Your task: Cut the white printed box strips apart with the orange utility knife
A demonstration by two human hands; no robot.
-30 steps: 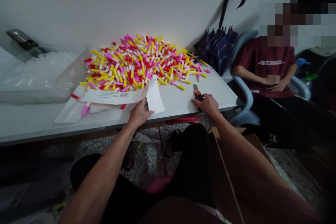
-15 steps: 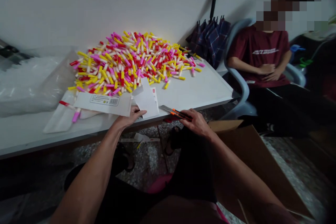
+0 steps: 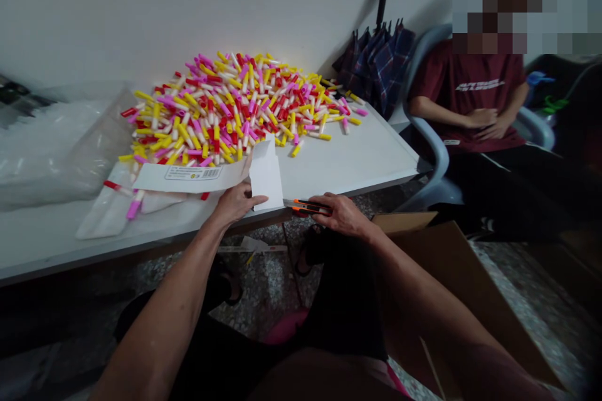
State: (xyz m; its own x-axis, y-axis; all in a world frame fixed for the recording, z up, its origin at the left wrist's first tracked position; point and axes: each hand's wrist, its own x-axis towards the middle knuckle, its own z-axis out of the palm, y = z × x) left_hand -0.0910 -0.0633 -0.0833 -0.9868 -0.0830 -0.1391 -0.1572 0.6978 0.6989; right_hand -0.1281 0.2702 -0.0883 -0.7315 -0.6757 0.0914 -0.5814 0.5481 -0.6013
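Observation:
My left hand (image 3: 236, 202) grips the lower edge of a white folded card sheet (image 3: 266, 173) with a barcode label (image 3: 192, 172), near the front edge of the white table (image 3: 348, 163). My right hand (image 3: 342, 215) is closed on an orange and black utility knife (image 3: 305, 205), its tip pointing left toward the sheet. Behind the sheet lies a big heap of yellow, red, pink and white capped tubes (image 3: 235, 106).
Clear plastic bags (image 3: 56, 144) lie at the table's left. A folded plaid umbrella (image 3: 376, 59) leans on the wall at the back right. Another person in a dark red shirt (image 3: 475, 94) sits to the right. An open cardboard box (image 3: 451, 288) stands by my right leg.
My right hand picked the knife up off the table and brought it left toward the sheet. My left hand kept its hold on the sheet, now raised slightly.

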